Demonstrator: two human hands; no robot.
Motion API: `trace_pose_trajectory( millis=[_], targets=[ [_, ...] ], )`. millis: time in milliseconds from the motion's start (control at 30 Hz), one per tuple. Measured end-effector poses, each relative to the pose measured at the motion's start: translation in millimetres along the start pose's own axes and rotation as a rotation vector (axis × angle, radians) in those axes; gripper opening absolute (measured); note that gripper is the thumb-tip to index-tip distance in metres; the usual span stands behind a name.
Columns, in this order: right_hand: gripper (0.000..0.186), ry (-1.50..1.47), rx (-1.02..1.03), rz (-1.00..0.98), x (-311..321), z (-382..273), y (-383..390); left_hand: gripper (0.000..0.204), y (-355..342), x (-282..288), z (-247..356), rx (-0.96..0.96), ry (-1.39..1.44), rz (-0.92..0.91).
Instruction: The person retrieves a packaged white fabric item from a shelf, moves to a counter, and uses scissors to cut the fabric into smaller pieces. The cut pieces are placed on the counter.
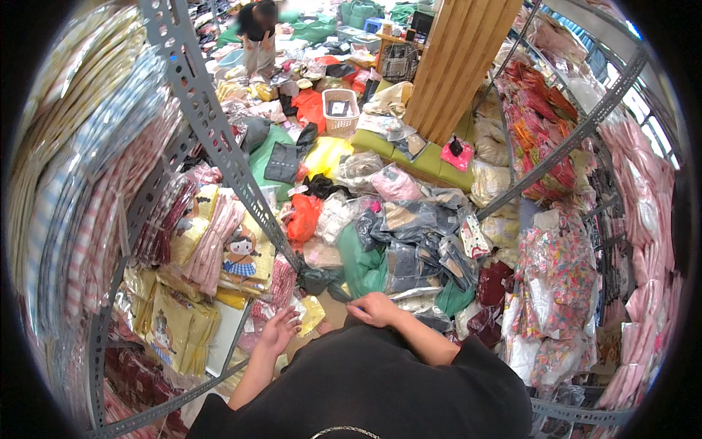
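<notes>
The person's left hand (279,331) is raised just beside the left rack, palm turned inward, its grip loose with the fingers apart and slightly bent. The right hand (373,309) is in front of the black shirt (395,373), its fingers curled in together; a small spot of blue shows at the fingertips, but whether this grip is clamped on anything I cannot tell. Nearest the left hand is a pale yellow packet (312,313), lying low between the two hands, with a dark plastic bag (324,280) just beyond it. Ahead of the right hand are a green cloth (360,267) and, beside that, a heap of navy garments in clear wrapping (413,263). On the left, a grey perforated metal post (208,124) slants down past stacked yellow packs with a printed doll figure (172,329) and striped blue packs (73,168). On the right, maroon packs (495,284) lie near floral packs (552,271), and long pink packs (636,190) hang down near the edge of view. Farther off, an orange-red bag (303,217), a yellow bag (329,155) and a white basket (340,121) stand among piled clothing, left of an olive seat (431,164) and a wooden pillar (461,66). Another person (257,40) stands well apart at the far end.
</notes>
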State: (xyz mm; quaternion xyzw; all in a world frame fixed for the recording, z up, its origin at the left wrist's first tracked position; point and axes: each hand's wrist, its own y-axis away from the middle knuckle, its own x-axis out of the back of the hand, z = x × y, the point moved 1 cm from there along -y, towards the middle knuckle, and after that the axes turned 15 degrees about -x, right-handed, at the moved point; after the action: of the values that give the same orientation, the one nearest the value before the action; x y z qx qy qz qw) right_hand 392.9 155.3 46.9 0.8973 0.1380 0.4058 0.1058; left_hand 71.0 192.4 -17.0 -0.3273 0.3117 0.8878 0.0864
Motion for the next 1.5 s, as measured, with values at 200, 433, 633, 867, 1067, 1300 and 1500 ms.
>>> trace_pose_trajectory(
  millis=[200, 433, 633, 867, 1067, 1300, 1500],
  targets=[
    [0.034, 0.097, 0.096, -0.149, 15, -1, -37, 0.033, -9, -1, -6, -0.069, 0.081, 0.075],
    [0.035, 0.074, 0.230, -0.172, 53, 16, -71, 0.030, -18, -29, -9, -0.124, 0.114, 0.206],
    [0.036, -0.041, 0.239, -0.035, 77, 62, -75, 0.029, -43, -70, -7, -0.102, 0.010, 0.159],
    [0.034, -0.147, 0.071, 0.030, 75, 124, -43, 0.031, -78, -129, -11, -0.043, -0.114, 0.033],
    [0.032, -0.208, -0.009, 0.000, 92, 133, -16, 0.031, -84, -153, -29, -0.029, -0.118, -0.034],
    [0.034, -0.095, -0.002, 0.032, 87, 126, -25, 0.034, -69, -136, -32, -0.073, -0.066, -0.021],
    [0.033, -0.066, 0.175, -0.101, 84, 93, -48, 0.034, -48, -112, -38, -0.124, 0.010, 0.034]
  ],
)
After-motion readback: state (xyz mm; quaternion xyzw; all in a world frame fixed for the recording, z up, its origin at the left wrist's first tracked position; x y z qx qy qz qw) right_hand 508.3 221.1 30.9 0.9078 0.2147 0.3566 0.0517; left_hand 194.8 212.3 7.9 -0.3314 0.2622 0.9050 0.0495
